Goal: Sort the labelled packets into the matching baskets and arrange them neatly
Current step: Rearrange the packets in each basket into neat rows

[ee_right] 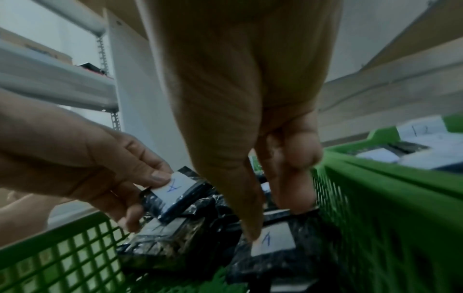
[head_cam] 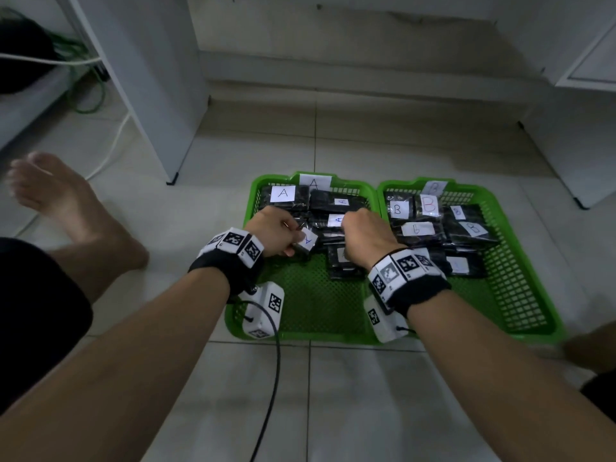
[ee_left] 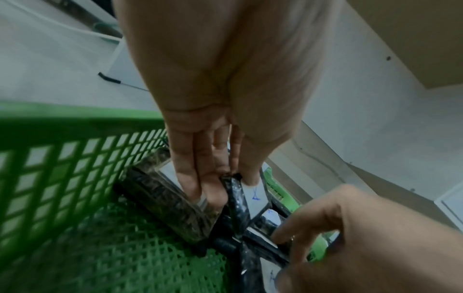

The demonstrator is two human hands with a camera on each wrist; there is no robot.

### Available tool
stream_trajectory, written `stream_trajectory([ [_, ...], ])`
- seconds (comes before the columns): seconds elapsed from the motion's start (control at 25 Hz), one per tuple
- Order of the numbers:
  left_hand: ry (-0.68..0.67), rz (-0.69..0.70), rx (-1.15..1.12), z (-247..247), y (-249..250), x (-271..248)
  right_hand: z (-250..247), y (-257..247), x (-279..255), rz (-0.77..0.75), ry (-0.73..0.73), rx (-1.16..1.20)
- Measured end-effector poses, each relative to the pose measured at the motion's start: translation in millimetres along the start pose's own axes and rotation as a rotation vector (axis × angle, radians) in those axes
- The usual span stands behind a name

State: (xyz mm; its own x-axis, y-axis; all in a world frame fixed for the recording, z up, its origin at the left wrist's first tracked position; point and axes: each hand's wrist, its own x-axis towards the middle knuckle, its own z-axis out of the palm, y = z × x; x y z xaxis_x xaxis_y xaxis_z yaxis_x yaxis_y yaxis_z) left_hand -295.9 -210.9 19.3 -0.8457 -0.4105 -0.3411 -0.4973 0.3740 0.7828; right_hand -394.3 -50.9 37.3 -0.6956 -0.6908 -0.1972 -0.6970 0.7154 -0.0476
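Mostly A packets [head_cam: 336, 203] inside left basket [head_cam: 310, 315]

Two green baskets, two hands, and a heap of dark labelled packets.

There are two baskets side by side on the floor: basket A [head_cam: 300, 308] and basket B [head_cam: 520, 295], each with one paper tag on its far rim. In A I count about six packets marked A [head_cam: 283, 194], some overlapping so the tally is unsure; in B about six marked B [head_cam: 430, 205]. Two hands are in A: left hand [head_cam: 271, 231], right hand [head_cam: 366, 235]. One bare foot [head_cam: 56, 195] shows.
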Motion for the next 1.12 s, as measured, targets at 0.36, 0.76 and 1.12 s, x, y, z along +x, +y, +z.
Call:
stream_trajectory([
  [0.36, 0.103, -0.134, -0.217, -1, -7, 13, -3, 8, 8, 0.008, -0.057, 0.064],
  [0.76, -0.022, 0.014, -0.044, 3, 2, 7, -5, -14, 0, -0.263, -0.003, 0.312],
  [1.12, 0.023, 0.002, -0.163, 3, 6, 14, -6, -7, 0, -0.164, -0.072, 0.473],
])
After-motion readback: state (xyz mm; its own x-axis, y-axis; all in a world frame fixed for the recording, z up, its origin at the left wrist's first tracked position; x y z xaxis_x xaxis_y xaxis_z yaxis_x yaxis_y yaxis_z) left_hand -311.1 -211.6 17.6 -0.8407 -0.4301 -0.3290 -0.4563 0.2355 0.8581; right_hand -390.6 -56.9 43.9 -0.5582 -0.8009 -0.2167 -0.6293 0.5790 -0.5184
